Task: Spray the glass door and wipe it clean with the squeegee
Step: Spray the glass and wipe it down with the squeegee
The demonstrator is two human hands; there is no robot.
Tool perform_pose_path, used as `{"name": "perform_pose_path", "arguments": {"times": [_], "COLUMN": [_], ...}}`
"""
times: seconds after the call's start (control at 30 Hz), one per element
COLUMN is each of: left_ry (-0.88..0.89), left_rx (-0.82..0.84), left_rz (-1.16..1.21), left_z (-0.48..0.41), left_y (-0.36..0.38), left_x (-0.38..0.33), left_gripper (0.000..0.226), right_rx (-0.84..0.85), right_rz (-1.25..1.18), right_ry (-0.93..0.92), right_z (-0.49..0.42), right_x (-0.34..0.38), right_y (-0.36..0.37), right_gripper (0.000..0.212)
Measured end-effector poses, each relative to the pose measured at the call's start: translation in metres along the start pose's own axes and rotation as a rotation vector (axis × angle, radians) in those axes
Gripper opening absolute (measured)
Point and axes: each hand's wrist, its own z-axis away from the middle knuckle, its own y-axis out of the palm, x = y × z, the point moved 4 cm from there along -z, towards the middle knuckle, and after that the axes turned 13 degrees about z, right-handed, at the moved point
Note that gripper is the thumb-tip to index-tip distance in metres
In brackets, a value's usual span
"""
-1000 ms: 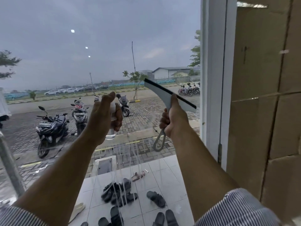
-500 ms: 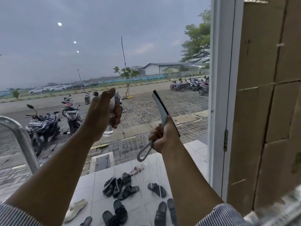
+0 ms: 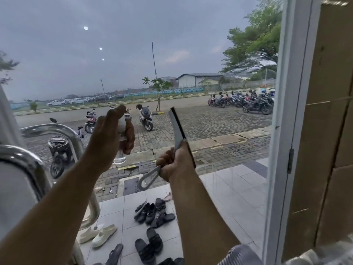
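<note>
Around the small clear spray bottle [image 3: 120, 158] the left grip [image 3: 108, 139] was wrapped shut, fingers curled on the body and the index finger perched up on the pump. My guess is that was so it could squirt straight at the glass door [image 3: 210, 54] without regripping. Just right of it and a bit lower, the right grip [image 3: 174, 163] was fisted round the squeegee [image 3: 176, 129] handle. The blade stuck up above the knuckles and the loop end poked out below-left. The blade sat nearly upright and edge-on to the camera, so I'd say it was parked out of the spray line, not wiping. Couldn't tell if the rubber touched the pane.

Lower right of that grip there were faint drip lines on the glass, so some of it looked wet already.

Left of the bottle grip was the chrome door handle [image 3: 57, 134]. Well right of the squeegee grip stood the white door frame [image 3: 282, 131], then stacked cardboard boxes [image 3: 334, 111]. Below both, through the pane, sandals [image 3: 150, 213] lay on the tiles.
</note>
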Motion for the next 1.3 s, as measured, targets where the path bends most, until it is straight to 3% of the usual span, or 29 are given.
{"name": "perform_pose_path", "arguments": {"times": [0.2, 0.47, 0.63, 1.0, 1.3], "left_ry": [0.016, 0.008, -0.001, 0.018, -0.026], "left_rx": [-0.028, -0.079, -0.111, -0.066, -0.055], "left_rz": [-0.023, -0.029, -0.019, 0.062, 0.080], "left_z": [0.019, 0.032, 0.038, 0.046, 0.057], "left_y": [-0.030, -0.068, -0.086, -0.091, -0.093], "left_x": [-0.018, -0.031, -0.030, -0.033, -0.027], "left_gripper": [0.055, 0.057, 0.057, 0.059, 0.059], "right_rx": [0.041, -0.023, -0.078, -0.071, -0.202], "right_rz": [0.047, -0.044, -0.069, 0.187, 0.465], "right_ry": [0.053, -0.080, -0.073, -0.065, -0.354], "right_z": [0.012, 0.017, 0.003, -0.006, -0.034], "right_x": [-0.052, -0.013, -0.016, -0.110, -0.143], "right_y": [0.035, 0.020, 0.026, 0.069, 0.046], "right_gripper": [0.059, 0.053, 0.056, 0.061, 0.067]}}
